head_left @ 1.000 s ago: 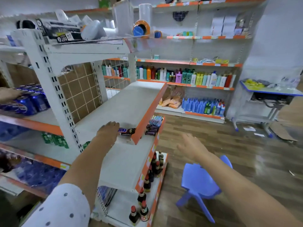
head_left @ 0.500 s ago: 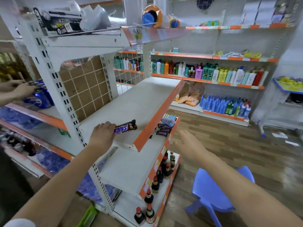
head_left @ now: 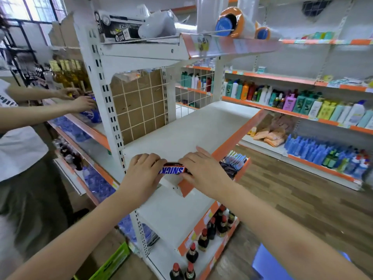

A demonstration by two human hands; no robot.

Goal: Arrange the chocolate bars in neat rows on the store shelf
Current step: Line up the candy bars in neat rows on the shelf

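On shelf [head_left: 201,126] corner | both hands hold "SNICK…" bar [head_left: 173,170]

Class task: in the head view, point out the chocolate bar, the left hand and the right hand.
Chocolate bar [head_left: 171,170]: head view, on the blue lettering of its wrapper.
Left hand [head_left: 144,172]: head view, on the back of the hand.
Right hand [head_left: 203,171]: head view, on the back of the hand.

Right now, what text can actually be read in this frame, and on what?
"SNICK", upside down, rest hidden by hands: chocolate bar on the white shelf.
"200": sticker on the black box up top.
Bottle labels, price strips, sachets below: too small or blurred.
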